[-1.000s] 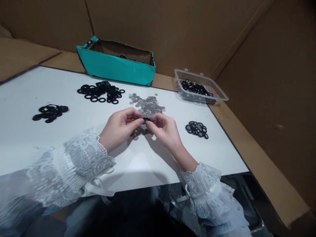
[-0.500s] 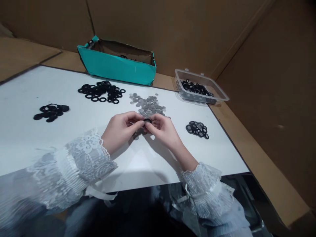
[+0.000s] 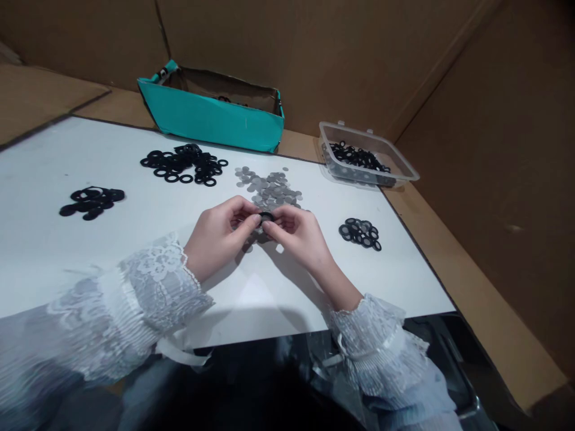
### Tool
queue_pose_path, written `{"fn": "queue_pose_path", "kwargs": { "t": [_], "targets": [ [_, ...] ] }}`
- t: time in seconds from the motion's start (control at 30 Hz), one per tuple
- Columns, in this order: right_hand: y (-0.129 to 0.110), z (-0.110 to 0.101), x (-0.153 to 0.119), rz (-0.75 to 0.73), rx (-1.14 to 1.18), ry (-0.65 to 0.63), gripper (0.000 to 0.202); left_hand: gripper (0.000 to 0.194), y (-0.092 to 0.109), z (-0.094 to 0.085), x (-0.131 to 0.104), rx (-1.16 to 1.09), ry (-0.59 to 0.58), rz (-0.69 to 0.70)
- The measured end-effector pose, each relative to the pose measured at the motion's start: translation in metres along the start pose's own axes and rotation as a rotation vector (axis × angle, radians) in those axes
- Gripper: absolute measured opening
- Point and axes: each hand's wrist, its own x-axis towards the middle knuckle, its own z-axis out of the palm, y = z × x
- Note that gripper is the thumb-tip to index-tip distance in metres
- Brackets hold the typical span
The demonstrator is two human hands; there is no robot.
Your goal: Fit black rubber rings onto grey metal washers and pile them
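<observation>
Between both hands is a black ring (image 3: 266,215) with a grey centre, held just above the white board. My left hand (image 3: 223,234) pinches its left side, thumb on top. On the other side my right hand (image 3: 300,234) grips the ring's right edge between thumb and fingers. Right behind the fingertips lies a heap of small grey discs (image 3: 274,190), partly hidden by the hands. To the right of my right hand sits a cluster of black rings with grey centres (image 3: 359,233).
Loose black rings (image 3: 186,163) lie at the back left, and a smaller pile of black pieces (image 3: 93,202) further left. Behind them stands a turquoise box (image 3: 211,117). A clear plastic container (image 3: 368,178) of black rings is at the back right. Cardboard walls (image 3: 341,54) enclose the board.
The held ring has tipped so that its grey centre shows more, and my thumbs have shifted slightly on it. Otherwise only the view has moved a little.
</observation>
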Motion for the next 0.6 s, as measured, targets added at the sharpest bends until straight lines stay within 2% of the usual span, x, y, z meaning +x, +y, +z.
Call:
{"fn": "queue_pose_path", "kwargs": {
  "t": [0.13,0.3,0.43,0.6],
  "targets": [
    [0.002,0.000,0.002,0.029,0.134,-0.013,0.011,0.021,0.001,0.003,0.000,-0.148,0.018,-0.041],
    [0.003,0.008,-0.001,-0.032,0.127,0.045,0.012,0.022,0.004,0.007,0.000,-0.259,0.005,-0.140],
    [-0.002,0.018,-0.005,-0.138,0.084,0.140,0.016,0.016,0.005,0.008,0.000,-0.278,0.011,-0.186],
    [-0.002,0.023,-0.006,-0.191,0.022,0.160,0.013,0.014,-0.001,0.010,-0.001,-0.207,-0.012,-0.139]
  ]
}}
